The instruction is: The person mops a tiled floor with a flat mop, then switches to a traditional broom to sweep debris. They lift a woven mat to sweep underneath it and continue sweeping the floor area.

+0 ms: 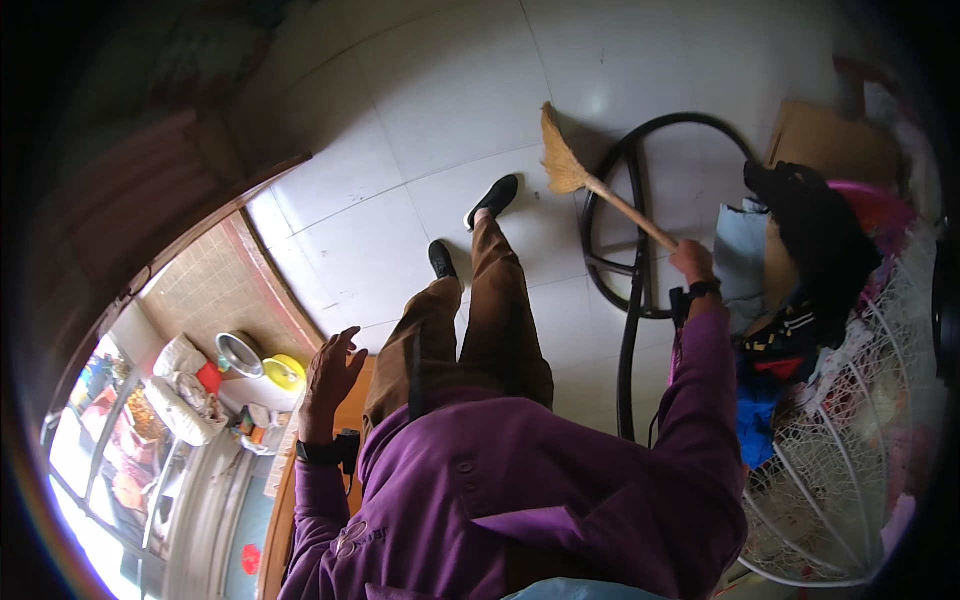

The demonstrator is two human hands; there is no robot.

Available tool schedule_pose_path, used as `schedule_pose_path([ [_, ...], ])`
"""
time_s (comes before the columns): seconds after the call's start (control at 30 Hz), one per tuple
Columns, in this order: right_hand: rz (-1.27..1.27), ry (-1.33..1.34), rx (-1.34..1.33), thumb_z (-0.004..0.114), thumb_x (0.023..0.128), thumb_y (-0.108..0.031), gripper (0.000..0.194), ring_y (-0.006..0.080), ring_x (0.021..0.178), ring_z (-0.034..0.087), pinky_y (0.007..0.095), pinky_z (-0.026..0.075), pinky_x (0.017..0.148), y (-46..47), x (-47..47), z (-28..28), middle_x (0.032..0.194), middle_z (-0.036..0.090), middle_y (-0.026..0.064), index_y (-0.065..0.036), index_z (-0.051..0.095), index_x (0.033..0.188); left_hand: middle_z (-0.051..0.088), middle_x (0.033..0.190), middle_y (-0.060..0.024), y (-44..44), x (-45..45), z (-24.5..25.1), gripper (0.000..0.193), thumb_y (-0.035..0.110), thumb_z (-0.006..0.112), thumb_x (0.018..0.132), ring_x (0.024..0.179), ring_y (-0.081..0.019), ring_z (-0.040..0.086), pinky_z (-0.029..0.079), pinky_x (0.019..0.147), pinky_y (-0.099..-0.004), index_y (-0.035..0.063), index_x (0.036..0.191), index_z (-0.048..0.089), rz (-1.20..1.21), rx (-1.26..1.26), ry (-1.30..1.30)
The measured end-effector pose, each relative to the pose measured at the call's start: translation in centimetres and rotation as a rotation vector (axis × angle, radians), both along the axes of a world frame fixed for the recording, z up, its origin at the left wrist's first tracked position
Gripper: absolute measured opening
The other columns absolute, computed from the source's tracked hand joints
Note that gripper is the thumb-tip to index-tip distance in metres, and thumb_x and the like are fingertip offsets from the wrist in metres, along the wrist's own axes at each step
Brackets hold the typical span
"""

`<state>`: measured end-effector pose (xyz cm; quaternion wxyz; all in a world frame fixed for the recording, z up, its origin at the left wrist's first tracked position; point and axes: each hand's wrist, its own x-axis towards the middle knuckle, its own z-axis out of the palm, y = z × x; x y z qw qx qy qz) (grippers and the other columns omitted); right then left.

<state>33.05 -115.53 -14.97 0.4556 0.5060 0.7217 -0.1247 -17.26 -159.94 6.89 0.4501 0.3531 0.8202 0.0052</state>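
Observation:
My right hand (pixel 691 262) grips the wooden handle of a straw broom (pixel 566 161). The broom slants up and to the left, its bristle head over the tiled floor near my forward shoe (pixel 495 196). Under the broom handle lies a round black tubular stand base (pixel 589 232) with a post running toward me. My left hand (pixel 330 379) hangs beside my thigh, fingers apart and holding nothing. An orange-brown wooden furniture edge (pixel 352 405) shows behind that hand.
At right, a white woven hanging chair (pixel 832 465) bears clothes, with a black garment (pixel 814 247) and a pink basin (pixel 874 206) nearby. A cardboard box (pixel 829 142) stands behind. Left, past a doorway sill (pixel 274 277), are a metal basin (pixel 240 354) and a yellow basin (pixel 283 372).

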Motion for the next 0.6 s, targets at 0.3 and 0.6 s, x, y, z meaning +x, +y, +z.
schedule_pose_path([
  [0.3, 0.29, 0.159, 0.11, 0.064, 0.08, -0.03, 0.025, 0.0356, 0.08, 0.065, 0.0457, 0.052, 0.072, -11.1, -5.8, 10.0, 0.083, 0.067, 0.0169, -0.007, 0.06, 0.09, 0.065, 0.091, -0.0116, -12.5, 0.5, -3.0, 0.037, 0.021, 0.064, 0.084, 0.087, -0.0269, 0.063, 0.051, 0.075, -0.0378, 0.008, 0.118, 0.057, 0.224, 0.1, 0.0],
  [0.6, 0.81, 0.446, 0.301, 0.074, 0.07, -0.026, 0.029, 0.0312, 0.072, 0.063, 0.0426, 0.051, 0.064, -20.1, -10.7, 21.2, 0.075, 0.062, 0.0107, -0.01, 0.053, 0.082, 0.066, 0.094, -0.0138, -31.8, -1.3, -9.0, 0.027, 0.018, 0.061, 0.084, 0.082, -0.0277, 0.065, 0.052, 0.071, -0.0353, 0.0044, 0.107, 0.064, 0.753, 0.372, 0.217],
])
